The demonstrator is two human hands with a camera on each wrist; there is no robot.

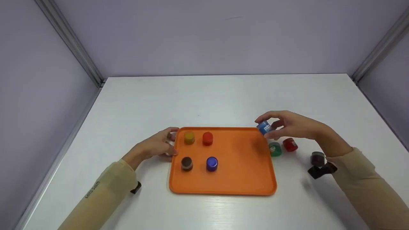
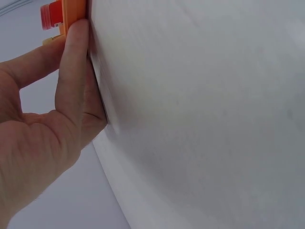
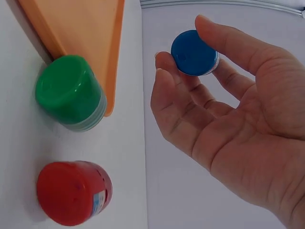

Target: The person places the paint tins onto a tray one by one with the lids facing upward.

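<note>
My right hand (image 1: 267, 127) pinches a small light-blue jar (image 1: 264, 127) between thumb and fingers, in the air above the far right corner of an orange tray (image 1: 236, 172). The right wrist view shows the jar's blue lid (image 3: 193, 52) at the fingertips of that hand (image 3: 183, 43). My left hand (image 1: 172, 142) rests against the tray's left edge; in the left wrist view a straight finger (image 2: 76, 67) presses against the rim (image 2: 75, 12). On the tray stand a yellow jar (image 1: 189, 138), an orange-red jar (image 1: 207, 138), a brown jar (image 1: 187, 163) and a dark blue jar (image 1: 212, 163).
To the right of the tray on the white table (image 1: 223, 99) are a green jar (image 1: 275, 149), a red jar (image 1: 290, 144) and a dark maroon jar (image 1: 317, 158). The green jar (image 3: 71, 93) touches the tray's edge; the red jar (image 3: 71, 191) lies beside it. Grey walls enclose the table.
</note>
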